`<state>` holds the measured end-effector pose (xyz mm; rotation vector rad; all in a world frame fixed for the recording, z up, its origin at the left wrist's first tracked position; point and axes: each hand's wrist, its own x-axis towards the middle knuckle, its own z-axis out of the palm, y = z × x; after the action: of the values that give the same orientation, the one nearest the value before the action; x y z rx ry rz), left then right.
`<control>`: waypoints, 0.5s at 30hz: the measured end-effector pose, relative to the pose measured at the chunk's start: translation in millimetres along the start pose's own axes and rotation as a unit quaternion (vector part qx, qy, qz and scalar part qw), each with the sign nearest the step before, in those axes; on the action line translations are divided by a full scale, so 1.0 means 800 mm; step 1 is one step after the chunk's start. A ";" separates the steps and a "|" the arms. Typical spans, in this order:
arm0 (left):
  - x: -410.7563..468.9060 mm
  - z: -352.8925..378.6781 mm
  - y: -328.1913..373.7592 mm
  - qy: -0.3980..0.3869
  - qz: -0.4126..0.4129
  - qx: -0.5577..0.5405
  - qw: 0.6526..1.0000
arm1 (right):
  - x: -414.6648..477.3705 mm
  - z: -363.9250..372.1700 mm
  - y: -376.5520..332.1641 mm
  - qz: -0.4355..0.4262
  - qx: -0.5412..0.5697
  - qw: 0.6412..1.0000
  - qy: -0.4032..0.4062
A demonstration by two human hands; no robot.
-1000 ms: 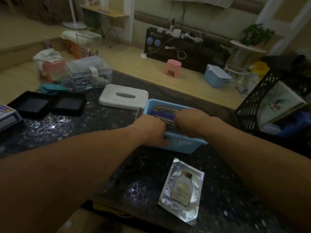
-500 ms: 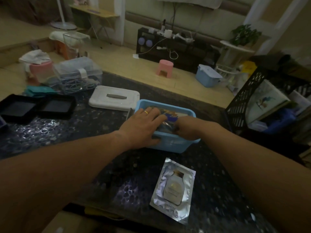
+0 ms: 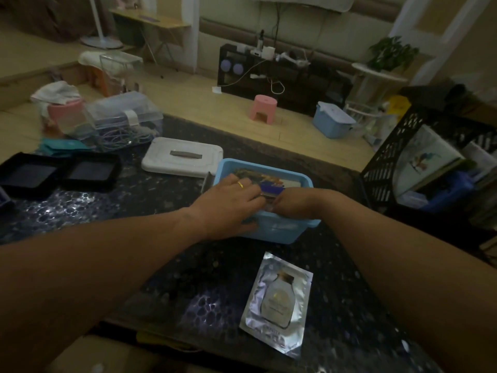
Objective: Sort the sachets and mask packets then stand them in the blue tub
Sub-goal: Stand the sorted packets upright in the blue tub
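Two hands meet at the tub point(image 3: 279, 230), which sits on the desk point(image 3: 107, 200) toward its far edge, about midway along. I see the left hand point(image 3: 228, 203) spread over the tub's left half: fingers straight, lying across the tops of the packets point(image 3: 271, 187) that stand inside, thumb down against the outer near wall, a ring point(image 3: 240, 184) on one finger. It grips nothing that I can make out. The right hand point(image 3: 293, 204) is at the near rim, just beside the left fingertips. Its fingers are turned down into the tub and hidden, so I cannot tell whether it holds a packet or rests loose. One silver mask packet point(image 3: 277, 302) lies flat toward the desk's near edge, apart from the tub, between the two forearms. A white lid point(image 3: 183, 157) lies just beside the tub's far left corner. Two black trays point(image 3: 53, 173) sit side by side at the left edge, with a clear box point(image 3: 126, 125) beyond them. A black crate point(image 3: 390, 157) stands by the right edge.
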<state>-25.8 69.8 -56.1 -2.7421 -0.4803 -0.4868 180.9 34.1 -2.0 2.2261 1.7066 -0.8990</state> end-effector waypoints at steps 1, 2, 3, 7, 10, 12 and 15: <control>0.002 -0.003 0.003 -0.020 0.010 -0.021 1.000 | 0.004 0.000 0.002 -0.002 -0.006 1.000 0.001; 0.004 -0.009 0.008 -0.050 0.000 -0.052 0.997 | 0.009 0.001 0.004 -0.006 -0.009 1.000 0.004; 0.009 -0.014 0.013 -0.083 -0.028 -0.084 0.993 | 0.014 0.003 0.006 -0.014 -0.009 1.000 0.009; 0.045 -0.013 0.007 -0.263 -0.122 -0.166 0.943 | 0.000 0.005 -0.001 -0.033 -0.016 0.999 0.024; 0.065 -0.003 -0.005 -0.364 -0.166 -0.233 0.886 | -0.025 0.007 -0.001 -0.026 -0.037 0.990 0.132; 0.067 0.003 -0.002 -0.375 -0.173 -0.230 0.881 | -0.049 0.017 0.006 -0.028 -0.015 0.953 0.302; 0.062 0.014 0.003 -0.354 -0.179 -0.228 0.889 | -0.093 0.053 0.027 -0.080 0.152 0.873 0.456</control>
<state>21.9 85.1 -47.7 -3.2425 -1.1929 0.4286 175.1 -54.0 2.6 3.0482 2.2439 -0.0698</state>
